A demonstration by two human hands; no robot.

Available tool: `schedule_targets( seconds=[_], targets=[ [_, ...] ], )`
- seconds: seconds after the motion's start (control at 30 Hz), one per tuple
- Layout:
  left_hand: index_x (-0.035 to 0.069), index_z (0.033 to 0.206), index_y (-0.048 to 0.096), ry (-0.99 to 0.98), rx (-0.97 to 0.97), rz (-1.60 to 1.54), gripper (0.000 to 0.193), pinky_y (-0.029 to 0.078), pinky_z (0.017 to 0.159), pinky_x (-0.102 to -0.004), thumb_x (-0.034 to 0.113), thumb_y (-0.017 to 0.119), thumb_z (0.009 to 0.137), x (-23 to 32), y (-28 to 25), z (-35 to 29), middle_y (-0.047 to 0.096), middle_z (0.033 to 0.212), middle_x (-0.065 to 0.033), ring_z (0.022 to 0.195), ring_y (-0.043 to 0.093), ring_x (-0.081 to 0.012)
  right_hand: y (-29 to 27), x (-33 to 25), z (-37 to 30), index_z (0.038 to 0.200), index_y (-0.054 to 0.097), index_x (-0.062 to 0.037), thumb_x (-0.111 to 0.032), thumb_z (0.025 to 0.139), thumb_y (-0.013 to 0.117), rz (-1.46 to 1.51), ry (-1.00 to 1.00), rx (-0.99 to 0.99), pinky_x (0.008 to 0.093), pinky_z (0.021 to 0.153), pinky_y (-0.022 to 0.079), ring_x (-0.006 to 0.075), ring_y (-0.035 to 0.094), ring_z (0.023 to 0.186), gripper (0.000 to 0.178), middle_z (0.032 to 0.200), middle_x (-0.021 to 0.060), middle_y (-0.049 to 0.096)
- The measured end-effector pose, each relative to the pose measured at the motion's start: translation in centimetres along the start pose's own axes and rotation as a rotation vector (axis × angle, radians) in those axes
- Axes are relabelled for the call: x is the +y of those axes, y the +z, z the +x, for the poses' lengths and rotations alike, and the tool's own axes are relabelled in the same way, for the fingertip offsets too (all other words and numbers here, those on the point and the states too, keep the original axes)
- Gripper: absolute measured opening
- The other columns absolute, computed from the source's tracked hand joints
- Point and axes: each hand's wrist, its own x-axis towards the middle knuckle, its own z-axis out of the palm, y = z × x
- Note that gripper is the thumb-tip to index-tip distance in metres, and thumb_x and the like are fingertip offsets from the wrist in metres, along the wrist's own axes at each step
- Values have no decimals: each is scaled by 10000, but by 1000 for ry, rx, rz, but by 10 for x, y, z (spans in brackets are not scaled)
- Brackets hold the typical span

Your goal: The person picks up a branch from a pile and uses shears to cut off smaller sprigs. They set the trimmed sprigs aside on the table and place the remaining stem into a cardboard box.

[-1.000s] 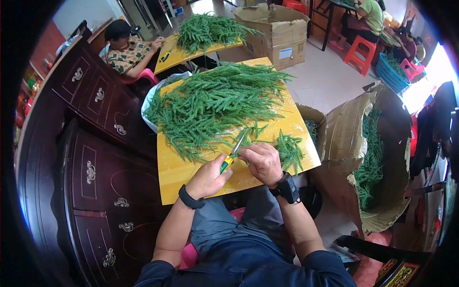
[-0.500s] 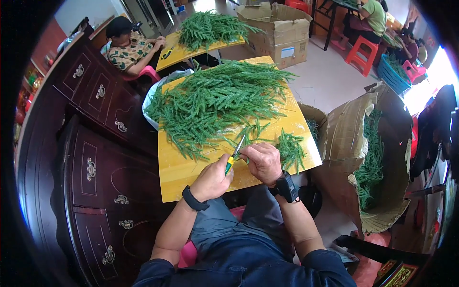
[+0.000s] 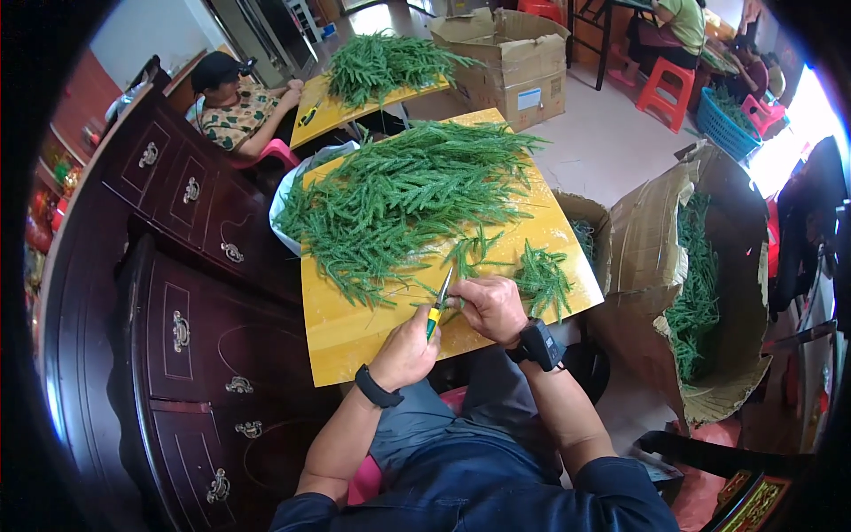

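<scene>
My left hand (image 3: 406, 348) is closed around a pointed metal tool (image 3: 434, 321) with a yellow-and-green handle; whether it is pliers or snips I cannot tell. Its tip points away from me, beside the fingers of my right hand (image 3: 492, 306). Those fingers are pinched together near the tool, and what they hold is hidden, with bits of green beside them. Just beyond lies a small loose group of green artificial sprigs (image 3: 477, 250). A separate little pile of sprigs (image 3: 542, 279) rests right of my right hand. The large heap of green sprigs (image 3: 408, 195) covers the far part of the yellow table (image 3: 355, 346).
Dark wooden drawers (image 3: 191, 310) stand close on the left. An open cardboard box (image 3: 638, 239) with greenery is at the right. Beyond, a seated person (image 3: 235, 111) works at another yellow table (image 3: 310, 129). A red stool (image 3: 669, 93) and blue basket (image 3: 722, 129) stand farther right.
The whole view has shifted slightly, so the table appears a little lower and to the right. Both hands remain close together at the tool, with their grips much the same.
</scene>
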Motion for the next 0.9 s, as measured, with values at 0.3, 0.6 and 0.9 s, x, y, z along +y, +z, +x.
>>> schedule_targets(
  seconds=[0.3, 0.6, 0.9],
  targets=[
    [-37, 1123, 452, -28, -11, -80, 283, 470, 745, -546, 98, 551, 895, -10, 15, 4, 623, 900, -310, 899, 601, -502, 1, 5, -3, 882, 664, -88, -94, 780, 685, 43, 64, -32, 410, 562, 505, 327, 646, 641, 105, 695, 111, 654],
    [-23, 1100, 465, -60, -26, -146, 249, 507, 694, -411, 50, 547, 876, -26, 27, 4, 618, 830, -179, 779, 640, -329, 1, 9, -10, 880, 689, -78, -167, 813, 724, 13, 109, -134, 406, 564, 506, 341, 650, 645, 116, 692, 137, 651],
    [-33, 1047, 474, -81, 17, -106, 194, 526, 648, -356, 38, 546, 881, -17, 25, 3, 613, 792, -130, 688, 656, -235, -5, 5, -4, 838, 702, -103, -243, 828, 700, 94, 141, -140, 431, 573, 502, 347, 643, 634, 140, 683, 145, 651]
  ],
)
